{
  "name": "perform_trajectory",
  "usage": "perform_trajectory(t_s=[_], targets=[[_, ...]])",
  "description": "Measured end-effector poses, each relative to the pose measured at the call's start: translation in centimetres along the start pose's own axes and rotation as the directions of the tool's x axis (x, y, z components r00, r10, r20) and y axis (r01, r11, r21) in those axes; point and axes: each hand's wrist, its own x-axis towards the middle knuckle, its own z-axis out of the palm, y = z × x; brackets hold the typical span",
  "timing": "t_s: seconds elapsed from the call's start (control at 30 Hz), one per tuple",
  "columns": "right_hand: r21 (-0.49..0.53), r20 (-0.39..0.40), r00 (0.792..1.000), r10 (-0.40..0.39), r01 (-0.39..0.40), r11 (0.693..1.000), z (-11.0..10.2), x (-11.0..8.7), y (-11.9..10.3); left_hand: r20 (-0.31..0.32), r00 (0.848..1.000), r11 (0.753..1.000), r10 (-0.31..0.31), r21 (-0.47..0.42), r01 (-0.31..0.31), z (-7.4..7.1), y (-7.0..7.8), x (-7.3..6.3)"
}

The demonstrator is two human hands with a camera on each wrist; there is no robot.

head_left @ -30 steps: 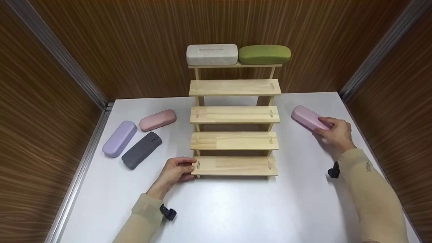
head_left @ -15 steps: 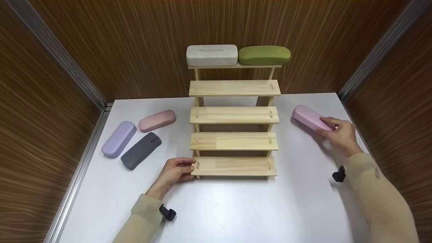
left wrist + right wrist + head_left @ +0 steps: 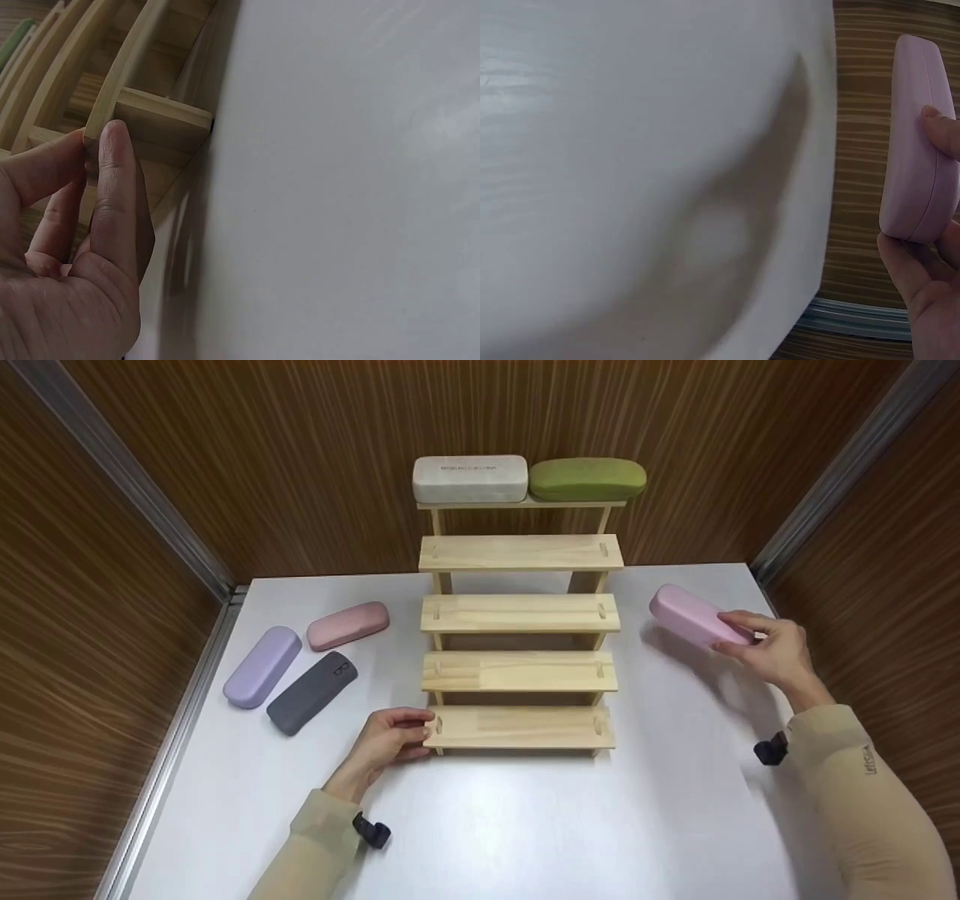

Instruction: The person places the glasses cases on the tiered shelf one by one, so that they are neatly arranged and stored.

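Walled left, right and far by wood-grain panels (image 3: pixel 510 420). Below, a glossy white tabletop (image 3: pixel 510 825), with open room near and right of the five-tier wooden rack (image 3: pixel 517 615). Pinched at its near left end by the left hand (image 3: pixel 386 741). Toward the right edge, pinched aloft by the right hand (image 3: pixel 776 651), the pink case (image 3: pixel 688 615).

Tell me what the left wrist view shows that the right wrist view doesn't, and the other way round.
Only the left wrist view shows the left hand pinching one end of the pale wooden tiered shelf, plus a sliver of the rounded green case in the upper left corner.

Only the right wrist view shows the right hand holding the pale pink oblong case, and the grey metal strip.

Both share the glossy white tabletop and brown wood-grain panelling.
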Motion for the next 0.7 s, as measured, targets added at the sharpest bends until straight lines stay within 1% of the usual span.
perform_trajectory(t_s=[0.07, 0.2, 0.37, 0.53, 0.6, 0.7], targets=[[0.011, -0.005, 1.000, -0.003, 0.003, 1.000, -0.5, -0.2, -0.4, 0.005, 1.000, 1.000, 0.002, -0.002, -0.002, 0.0, 0.0, 0.0], [0.045, -0.030, 0.999, -0.038, 0.040, 0.998, -1.7, -0.4, -1.3, 0.003, 1.000, 1.000, 0.006, -0.002, -0.006, -0.1, 0.0, 0.1], [0.087, -0.074, 0.990, -0.123, 0.129, 0.988, -3.2, -0.7, -3.2, 0.006, 1.000, 1.000, 0.004, -0.004, -0.004, -0.1, -0.1, 0.1], [0.141, -0.120, 0.968, -0.219, 0.235, 0.962, -4.3, -0.7, -5.1, 0.007, 1.000, 1.000, -0.003, -0.010, 0.003, -0.1, 0.0, 0.1], [0.158, -0.138, 0.956, -0.258, 0.278, 0.947, -4.7, -0.8, -5.9, 0.008, 1.000, 1.000, -0.001, -0.014, 0.001, -0.1, 0.0, 0.1], [0.179, -0.144, 0.943, -0.301, 0.324, 0.929, -5.4, -1.0, -7.0, 0.010, 1.000, 1.000, 0.003, -0.017, -0.003, 0.0, -0.1, 0.0]])
